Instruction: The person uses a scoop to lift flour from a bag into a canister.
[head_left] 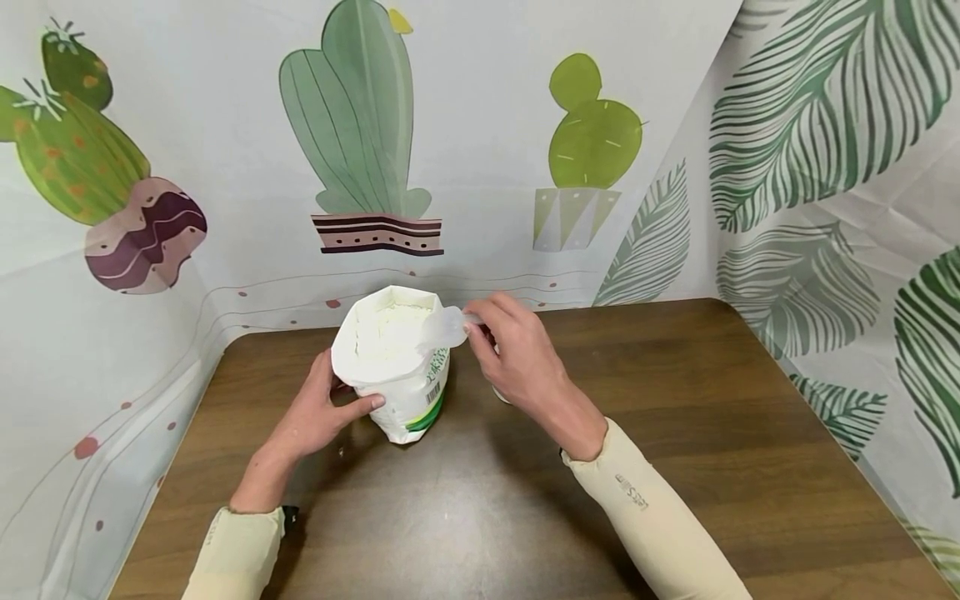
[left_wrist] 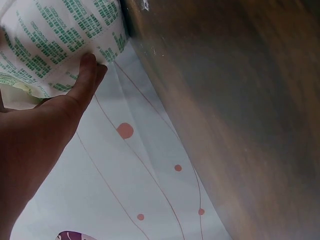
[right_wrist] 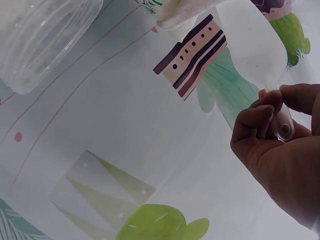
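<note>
A white bag (head_left: 401,400) with green print stands on the table, its top open and white powder (head_left: 390,329) filling it nearly to the rim. My left hand (head_left: 318,417) holds the bag from the left, thumb on the near side; the left wrist view shows fingers against its green-lettered side. Between thumb and fingers, my right hand (head_left: 525,358) pinches the short handle of a translucent plastic scoop (head_left: 446,327). The scoop's head is at the bag's right rim. In the right wrist view the scoop (right_wrist: 255,47) looks pale and see-through; whether it carries powder, I cannot tell.
A clear plastic container (right_wrist: 55,45) appears at the upper left of the right wrist view; from the head, my right hand hides most of it. The brown wooden table (head_left: 675,433) meets a printed cloth backdrop (head_left: 480,167) behind and at both sides.
</note>
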